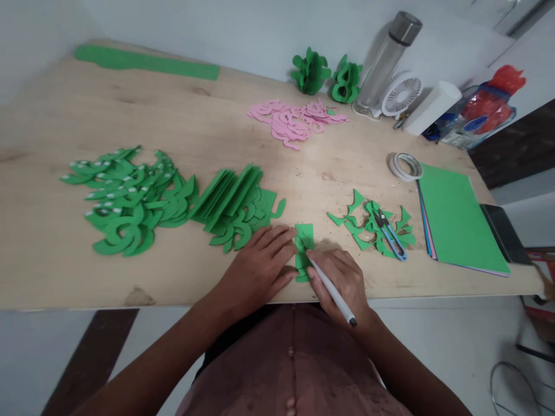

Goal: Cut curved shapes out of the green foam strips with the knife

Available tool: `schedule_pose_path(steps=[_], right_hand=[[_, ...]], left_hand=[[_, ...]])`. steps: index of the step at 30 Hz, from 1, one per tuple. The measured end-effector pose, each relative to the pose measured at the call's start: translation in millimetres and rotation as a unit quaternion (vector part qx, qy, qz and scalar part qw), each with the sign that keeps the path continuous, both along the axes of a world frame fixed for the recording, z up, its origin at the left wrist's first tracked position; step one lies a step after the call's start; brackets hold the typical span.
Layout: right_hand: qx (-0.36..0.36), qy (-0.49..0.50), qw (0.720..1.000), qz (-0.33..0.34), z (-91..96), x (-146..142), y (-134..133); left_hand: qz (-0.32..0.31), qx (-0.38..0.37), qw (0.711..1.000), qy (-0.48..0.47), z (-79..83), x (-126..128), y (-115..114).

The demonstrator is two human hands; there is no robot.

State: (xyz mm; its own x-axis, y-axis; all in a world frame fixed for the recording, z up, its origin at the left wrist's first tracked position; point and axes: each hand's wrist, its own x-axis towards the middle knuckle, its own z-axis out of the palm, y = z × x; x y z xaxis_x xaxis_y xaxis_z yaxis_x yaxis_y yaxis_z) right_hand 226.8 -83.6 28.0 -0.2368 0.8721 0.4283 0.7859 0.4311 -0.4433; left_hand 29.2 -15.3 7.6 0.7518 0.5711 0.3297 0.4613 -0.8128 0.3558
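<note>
A small folded green paper rectangle (304, 244) lies near the table's front edge. My left hand (260, 264) rests flat on the table, fingers stretched out, its fingertips pressing the paper's left edge. My right hand (340, 283) grips a white pen (333, 293) with its tip on the paper's right side. Left of my hands lie a fanned stack of folded green paper (228, 197) and a large pile of green cut-out shapes (125, 202).
Green scraps with blue-handled snips (390, 234) lie to the right, beside a green card stack (459, 219) and a tape roll (405, 166). Farther back are pink cut-outs (295, 121), two green paper ornaments (310, 72), a steel bottle (388, 58), a small fan (401, 92) and a green strip (147, 60).
</note>
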Motion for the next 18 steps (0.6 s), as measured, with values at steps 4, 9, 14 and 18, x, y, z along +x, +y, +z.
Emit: schedule_pose_path(steps=[4,9,14,18], right_hand=[[-0.046,0.080,0.996,0.004,0.4,1.6,-0.6],[-0.064,0.176,0.982,-0.020,4.3,-0.4,-1.2],[-0.089,0.223,0.970,-0.042,4.6,-4.1,-3.8],[-0.104,0.216,0.968,-0.073,1.9,-6.7,-3.9]], left_hand=[[-0.003,-0.004,1.000,0.001,-0.7,0.1,0.1],[-0.001,-0.009,1.000,-0.001,0.1,0.4,-0.1],[0.003,-0.019,1.000,-0.006,0.9,1.0,0.0],[-0.001,-0.018,1.000,-0.004,2.0,0.4,0.2]])
